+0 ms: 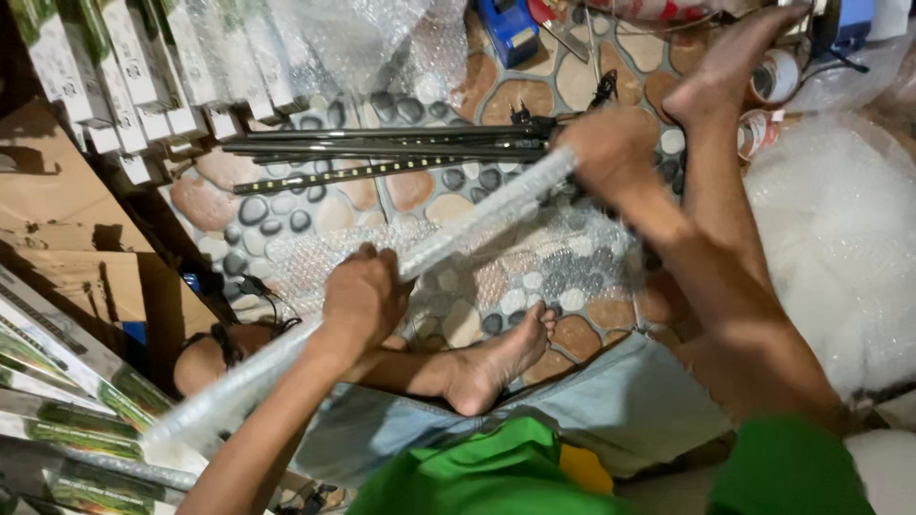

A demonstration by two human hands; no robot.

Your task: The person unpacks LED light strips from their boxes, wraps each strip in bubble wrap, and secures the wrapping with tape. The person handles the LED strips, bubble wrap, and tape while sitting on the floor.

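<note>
I hold a long thin bar wrapped in bubble wrap (477, 215) slanting from lower left to upper right across my lap. My left hand (363, 298) grips it near its middle. My right hand (611, 153) is closed round its upper right end. A loose sheet of bubble wrap (534, 257) lies on the pebble-pattern floor (286, 205) beneath the bar. My bare foot (496, 362) rests on the floor under the bar, and my other foot (725, 57) reaches to the upper right.
Several bare dark light bars (382, 153) lie side by side on the floor beyond the hands. Long narrow boxes (124, 76) stand at upper left and more at lower left (57, 381). A blue tape dispenser (508, 29), tape rolls (773, 76) and a bubble wrap heap (840, 248) sit at the right.
</note>
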